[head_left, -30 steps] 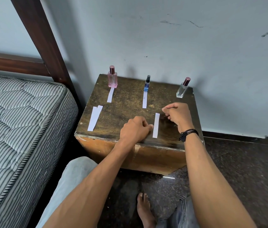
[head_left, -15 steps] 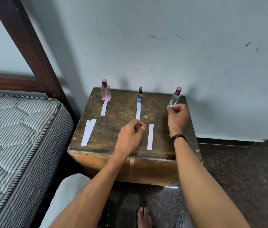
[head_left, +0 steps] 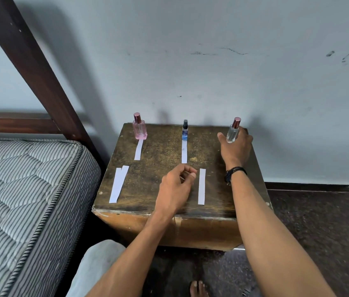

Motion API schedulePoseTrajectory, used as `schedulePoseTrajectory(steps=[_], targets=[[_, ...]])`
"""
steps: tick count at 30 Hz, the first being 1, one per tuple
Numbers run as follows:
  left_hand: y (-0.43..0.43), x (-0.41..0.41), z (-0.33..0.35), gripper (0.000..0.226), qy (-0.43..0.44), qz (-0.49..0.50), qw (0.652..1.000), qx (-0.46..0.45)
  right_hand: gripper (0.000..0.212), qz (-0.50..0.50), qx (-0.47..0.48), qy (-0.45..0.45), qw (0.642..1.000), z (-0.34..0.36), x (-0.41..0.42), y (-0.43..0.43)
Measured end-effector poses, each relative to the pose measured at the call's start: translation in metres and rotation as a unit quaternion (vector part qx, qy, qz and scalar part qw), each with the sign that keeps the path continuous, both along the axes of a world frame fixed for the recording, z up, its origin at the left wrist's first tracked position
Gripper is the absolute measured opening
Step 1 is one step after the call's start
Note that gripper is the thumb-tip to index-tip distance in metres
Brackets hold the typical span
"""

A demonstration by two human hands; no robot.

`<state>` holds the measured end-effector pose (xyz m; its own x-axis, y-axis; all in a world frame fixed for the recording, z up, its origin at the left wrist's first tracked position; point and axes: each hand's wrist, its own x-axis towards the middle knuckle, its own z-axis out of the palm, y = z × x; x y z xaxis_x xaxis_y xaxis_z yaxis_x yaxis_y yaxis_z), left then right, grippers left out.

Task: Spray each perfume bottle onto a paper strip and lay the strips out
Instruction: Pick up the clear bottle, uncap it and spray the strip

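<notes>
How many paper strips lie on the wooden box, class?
5 strips: one before the pink bottle, one before the blue bottle, two overlapping at the left front, one beside the left hand. The pair could hide more.

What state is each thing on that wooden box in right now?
Pink bottle: upright, capped, untouched.
Blue bottle: upright, untouched.
Clear bottle: gripped by the right hand.
Left hand: curled, holding nothing.
Far strips: flat, before pink and blue bottles.
Near strip: flat, beside the left hand.
Spare strips: flat, overlapping, left edge.
</notes>
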<state>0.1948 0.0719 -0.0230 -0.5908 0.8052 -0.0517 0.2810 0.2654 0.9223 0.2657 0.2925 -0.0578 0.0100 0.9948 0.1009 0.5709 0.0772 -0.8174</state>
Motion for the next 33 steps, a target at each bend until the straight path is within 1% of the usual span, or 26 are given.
schedulePoseTrajectory(steps=[4,6,11,16,19,22,26,30,33], targets=[[0.000,-0.002,0.001,0.012,-0.001,0.000,1.000,0.002,0.048,-0.012,0.003,0.014,1.000,0.000,-0.002,-0.002],[0.000,-0.001,0.001,0.012,-0.001,-0.003,1.000,0.002,0.044,-0.017,0.008,0.024,1.000,0.000,-0.002,-0.004],[-0.001,0.001,0.000,0.012,0.003,-0.008,1.000,0.004,0.037,-0.014,0.020,0.070,0.997,0.001,0.001,-0.010],[0.000,-0.001,-0.001,0.012,0.002,-0.001,1.000,0.003,0.036,-0.009,0.014,0.121,0.993,0.002,0.005,-0.022],[-0.001,-0.003,0.002,0.011,0.008,0.002,1.000,0.008,0.032,0.007,0.012,0.118,0.993,0.009,0.005,-0.041],[-0.003,-0.005,0.004,0.010,0.009,0.012,1.000,0.016,0.035,0.048,-0.002,0.114,0.992,0.024,0.007,-0.066],[-0.004,-0.010,0.008,0.008,0.010,0.034,0.999,0.030,0.022,0.100,-0.005,0.111,0.989,0.046,0.016,-0.103],[-0.007,-0.013,0.010,0.008,-0.017,0.044,0.997,0.053,0.028,0.129,-0.024,0.099,0.986,0.043,0.028,-0.129],[-0.009,-0.016,0.014,0.007,-0.050,0.056,0.992,0.098,0.037,0.153,-0.024,0.058,0.986,0.041,0.030,-0.139]])
